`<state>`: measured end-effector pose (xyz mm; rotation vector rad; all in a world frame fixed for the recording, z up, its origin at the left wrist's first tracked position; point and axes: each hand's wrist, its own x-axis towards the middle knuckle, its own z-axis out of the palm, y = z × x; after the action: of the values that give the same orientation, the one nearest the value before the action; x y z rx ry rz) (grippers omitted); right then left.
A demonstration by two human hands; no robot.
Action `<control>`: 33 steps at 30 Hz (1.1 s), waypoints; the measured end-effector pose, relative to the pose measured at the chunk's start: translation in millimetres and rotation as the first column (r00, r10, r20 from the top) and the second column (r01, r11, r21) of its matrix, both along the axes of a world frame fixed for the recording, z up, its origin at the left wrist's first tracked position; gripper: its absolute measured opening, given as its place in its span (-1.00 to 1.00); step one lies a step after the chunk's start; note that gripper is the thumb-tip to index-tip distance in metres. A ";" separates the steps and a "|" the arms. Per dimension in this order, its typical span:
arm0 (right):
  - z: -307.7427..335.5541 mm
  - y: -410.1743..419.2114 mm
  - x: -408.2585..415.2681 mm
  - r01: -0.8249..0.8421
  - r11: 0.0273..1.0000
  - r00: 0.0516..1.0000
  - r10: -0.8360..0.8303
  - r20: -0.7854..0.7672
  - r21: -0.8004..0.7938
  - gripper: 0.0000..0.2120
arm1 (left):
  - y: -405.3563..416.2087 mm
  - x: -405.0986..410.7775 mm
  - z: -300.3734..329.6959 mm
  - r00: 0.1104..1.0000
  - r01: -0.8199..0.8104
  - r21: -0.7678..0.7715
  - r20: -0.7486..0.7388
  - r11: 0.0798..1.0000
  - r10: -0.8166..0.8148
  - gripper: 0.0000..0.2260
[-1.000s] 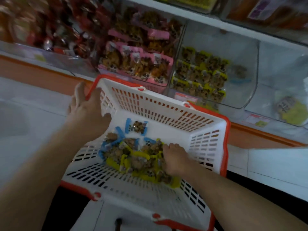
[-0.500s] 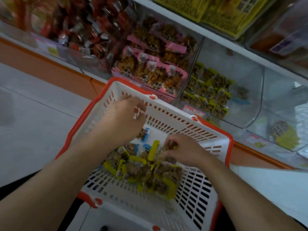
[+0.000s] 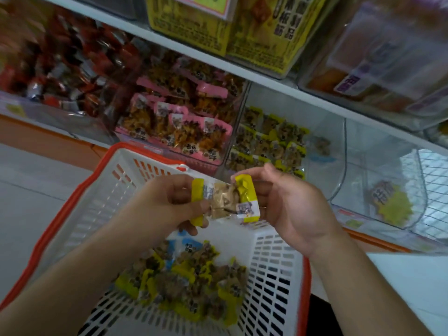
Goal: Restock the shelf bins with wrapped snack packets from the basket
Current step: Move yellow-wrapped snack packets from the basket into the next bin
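The shelf [image 3: 278,80] ran across the upper part of the view, carrying a row of clear bins. The bin with yellow-ended packets [image 3: 269,139] sat just beyond the hands and held only a shallow layer; beside it stood a bin of pink-ended packets [image 3: 179,122], fuller, and a bin of red-wrapped ones [image 3: 55,69] further left. That closeness looked like the main hazard: a hasty drop could land a yellow packet among the pink ones.

Below, the white basket [image 3: 271,275] with its orange rim sat tilted under the forearms, neither hand on it. What held it up could not be seen, so a nudge from an arm might tip it and spill the heap of packets [image 3: 189,282] in its lower corner. A few blue-ended ones [image 3: 191,246] lay mixed into that heap, and a blind grab could pick up the wrong sort.

Smallest, the packet in hand [image 3: 228,200] was raised above the basket, near the yellow bin's front. The left hand [image 3: 167,204] pinched its left yellow end, fingers curled; the right hand [image 3: 288,202] held the right end against its fingers, thumb raised. Such light, end-only holds on slick wrap could slip during the reach.
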<state>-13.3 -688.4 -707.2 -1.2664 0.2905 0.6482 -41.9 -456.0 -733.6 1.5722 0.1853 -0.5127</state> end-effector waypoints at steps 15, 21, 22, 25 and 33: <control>-0.5 14.6 -13.9 0.058 0.617 0.527 0.649 0.550 -0.785 -0.77 | -37.7 15.9 4.5 0.868 -0.450 -0.240 -0.341 0.860 0.359 -0.54; 5.8 -5.8 -15.1 -0.005 0.747 0.676 0.492 0.548 -0.665 -0.76 | -34.0 15.8 5.8 0.900 -0.419 -0.354 -0.280 0.836 0.333 -0.72; 5.6 -8.7 -14.8 0.075 0.782 0.734 0.377 0.565 -0.619 -0.77 | -33.4 15.8 6.4 0.905 -0.415 -0.360 -0.262 0.836 0.336 -0.75; -2.8 -9.8 -8.3 0.095 0.816 0.910 0.162 0.383 -0.571 -0.74 | -33.4 16.4 6.9 0.904 -0.422 -0.381 -0.249 0.823 0.348 -0.76; -9.3 -3.2 4.7 0.009 0.951 0.998 0.013 0.069 -0.309 -0.72 | -44.7 6.8 -7.3 0.864 -0.468 -0.262 -0.334 0.844 0.376 -0.63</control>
<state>-8.7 -691.6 -716.5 -1.5875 0.3420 0.5723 -35.1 -500.7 -740.9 1.0744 0.6150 -0.3781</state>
